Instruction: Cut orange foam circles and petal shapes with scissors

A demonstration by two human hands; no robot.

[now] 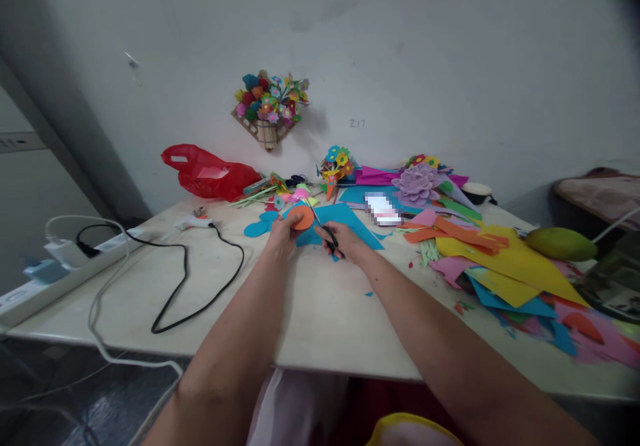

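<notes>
Between the fingers of my left hand point(284, 231) is an orange paper circle point(303, 217), held up over the table. My right hand point(344, 241) grips a pair of scissors point(327, 234) with dark handles; their blades point up and left, beside the circle's right edge. Whether the blades touch the circle I cannot tell. Blue sheets point(357, 223) lie beneath both hands. Left of my left hand rest several blue paper circles point(256, 229). A small blue scrap point(369, 294) lies near my right forearm.
Coloured sheets and scraps point(480, 266) pile up at right, with a green mango point(561, 243) beyond. A lit phone point(383, 209) lies behind my right hand. A red plastic bag point(215, 176) stands at back left. A black cable point(186, 266) loops near a power strip point(65, 266).
</notes>
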